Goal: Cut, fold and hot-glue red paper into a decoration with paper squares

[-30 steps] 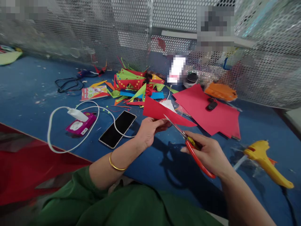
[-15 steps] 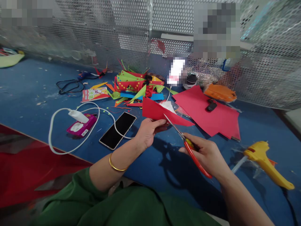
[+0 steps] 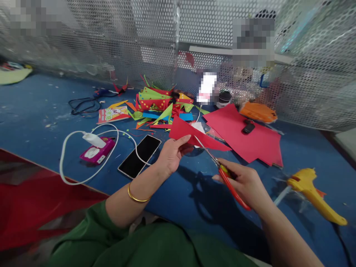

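Observation:
My left hand pinches the lower edge of a red sheet of paper, thumb on top and fingers beneath, holding it above the blue table. In my right hand is a pair of scissors with red handles, the fingers closed round them. The metal blades point up and left, and their tips lie against the paper close to my left fingertips. A white scrap lies behind the held paper, partly covered by it.
Red sheets with a black key fob lie to the right. A yellow glue gun is at far right. Left are a black phone, a purple power socket and a white cable. Colourful paper strips pile up behind.
My left thumb and fingers have shifted slightly left along the paper. The paper is a little more tilted, and the scissors stay at its edge. The view has moved slightly.

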`<state>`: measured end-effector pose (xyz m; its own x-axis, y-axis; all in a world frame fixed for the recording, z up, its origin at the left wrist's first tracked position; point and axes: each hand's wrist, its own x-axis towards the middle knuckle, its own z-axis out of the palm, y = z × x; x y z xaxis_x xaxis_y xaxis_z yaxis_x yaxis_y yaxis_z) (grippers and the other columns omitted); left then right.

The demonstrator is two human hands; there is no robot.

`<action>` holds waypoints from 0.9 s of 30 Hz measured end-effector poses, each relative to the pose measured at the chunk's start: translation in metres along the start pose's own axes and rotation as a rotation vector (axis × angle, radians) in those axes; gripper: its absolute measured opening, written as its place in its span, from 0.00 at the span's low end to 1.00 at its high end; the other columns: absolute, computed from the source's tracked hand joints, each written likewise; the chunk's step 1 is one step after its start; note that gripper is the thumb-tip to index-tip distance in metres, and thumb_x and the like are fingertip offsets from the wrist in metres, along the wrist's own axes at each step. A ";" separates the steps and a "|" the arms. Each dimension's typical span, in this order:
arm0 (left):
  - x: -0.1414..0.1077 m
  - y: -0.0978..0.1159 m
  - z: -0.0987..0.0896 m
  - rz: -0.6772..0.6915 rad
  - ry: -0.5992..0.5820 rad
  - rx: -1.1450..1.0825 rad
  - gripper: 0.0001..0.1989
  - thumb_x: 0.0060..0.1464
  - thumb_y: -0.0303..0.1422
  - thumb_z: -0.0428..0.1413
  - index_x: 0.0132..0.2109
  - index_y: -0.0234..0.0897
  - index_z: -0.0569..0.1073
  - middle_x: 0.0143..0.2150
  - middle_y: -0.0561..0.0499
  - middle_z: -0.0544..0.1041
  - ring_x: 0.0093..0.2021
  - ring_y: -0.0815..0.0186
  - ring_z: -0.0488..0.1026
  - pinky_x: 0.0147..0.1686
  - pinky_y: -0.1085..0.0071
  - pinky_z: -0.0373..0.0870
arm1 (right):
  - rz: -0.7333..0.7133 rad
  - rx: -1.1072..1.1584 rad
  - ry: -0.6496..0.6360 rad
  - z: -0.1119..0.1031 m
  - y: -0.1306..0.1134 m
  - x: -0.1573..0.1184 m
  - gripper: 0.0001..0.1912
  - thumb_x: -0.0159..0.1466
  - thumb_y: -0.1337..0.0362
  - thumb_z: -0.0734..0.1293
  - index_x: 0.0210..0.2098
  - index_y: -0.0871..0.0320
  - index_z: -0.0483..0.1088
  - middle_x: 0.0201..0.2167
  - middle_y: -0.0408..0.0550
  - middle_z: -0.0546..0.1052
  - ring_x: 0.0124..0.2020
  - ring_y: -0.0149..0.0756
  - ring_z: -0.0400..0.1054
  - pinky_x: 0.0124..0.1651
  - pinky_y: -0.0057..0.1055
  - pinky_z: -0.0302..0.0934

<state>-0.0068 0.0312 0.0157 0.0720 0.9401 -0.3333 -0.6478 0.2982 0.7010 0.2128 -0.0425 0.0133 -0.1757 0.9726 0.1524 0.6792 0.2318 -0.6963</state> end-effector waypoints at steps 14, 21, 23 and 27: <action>-0.005 -0.004 -0.002 0.004 0.001 0.145 0.09 0.39 0.30 0.71 0.31 0.32 0.83 0.32 0.44 0.84 0.29 0.64 0.79 0.30 0.69 0.75 | 0.025 -0.181 -0.044 -0.001 -0.007 -0.002 0.31 0.60 0.40 0.68 0.52 0.56 0.77 0.30 0.45 0.81 0.26 0.37 0.73 0.29 0.30 0.67; -0.007 -0.005 -0.001 -0.030 -0.006 0.180 0.07 0.40 0.30 0.70 0.30 0.33 0.83 0.33 0.45 0.84 0.31 0.65 0.79 0.33 0.68 0.76 | 0.005 -0.080 -0.051 0.000 -0.008 -0.002 0.26 0.62 0.45 0.69 0.52 0.55 0.77 0.37 0.50 0.83 0.32 0.39 0.76 0.34 0.31 0.70; -0.006 -0.005 -0.001 -0.030 -0.009 0.180 0.08 0.40 0.30 0.71 0.31 0.32 0.83 0.34 0.45 0.84 0.31 0.64 0.79 0.33 0.68 0.76 | 0.016 -0.046 -0.059 0.001 -0.007 -0.002 0.26 0.63 0.45 0.68 0.52 0.56 0.77 0.37 0.50 0.83 0.33 0.40 0.76 0.34 0.31 0.70; -0.006 -0.005 -0.002 -0.030 -0.012 0.180 0.11 0.38 0.31 0.72 0.31 0.32 0.83 0.34 0.45 0.84 0.30 0.64 0.79 0.33 0.67 0.76 | 0.021 -0.041 -0.075 0.003 -0.005 -0.003 0.27 0.64 0.43 0.67 0.50 0.56 0.79 0.30 0.47 0.81 0.28 0.37 0.72 0.31 0.29 0.67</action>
<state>-0.0054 0.0239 0.0132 0.0994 0.9319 -0.3488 -0.4990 0.3500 0.7928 0.2074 -0.0465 0.0146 -0.2126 0.9735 0.0841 0.7118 0.2132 -0.6692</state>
